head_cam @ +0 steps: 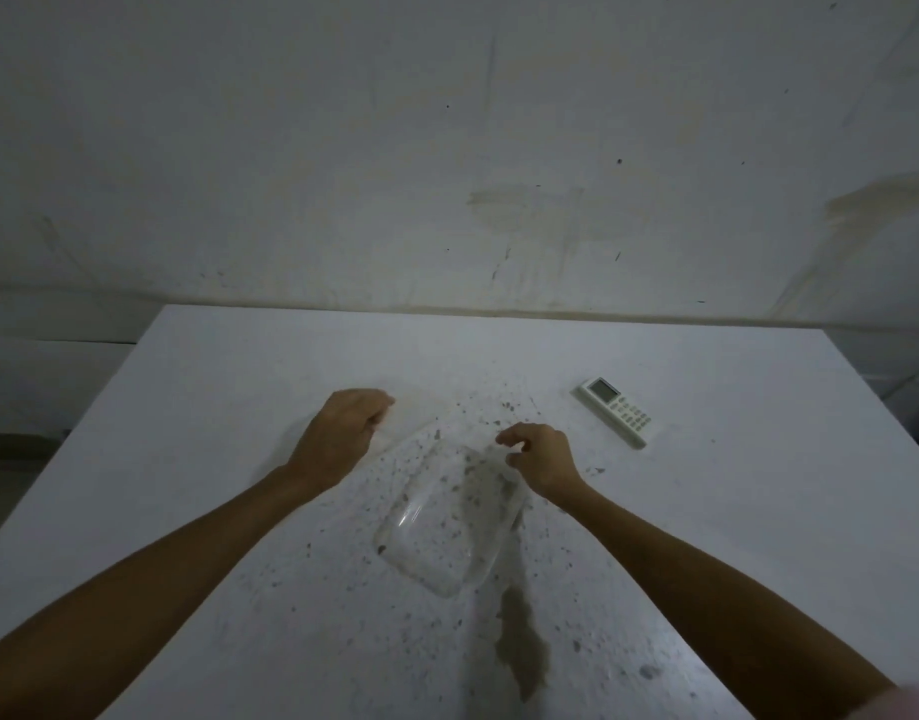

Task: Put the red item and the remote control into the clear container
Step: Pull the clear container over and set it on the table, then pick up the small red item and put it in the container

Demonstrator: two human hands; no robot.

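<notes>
A clear plastic container (442,543) lies in the middle of the white table (229,407). Its thin clear lid (413,423) is swung up and away on the far-left side. My left hand (338,439) is curled on the lid's far edge. My right hand (543,459) pinches the container's far-right rim. Nothing shows inside the container. A white remote control (616,412) with a small screen lies flat on the table, to the right of my right hand and apart from it. No red item is in view.
Dark specks cover the table's middle, and a brownish stain (520,646) runs toward the near edge. A stained white wall (447,148) stands right behind the table's far edge.
</notes>
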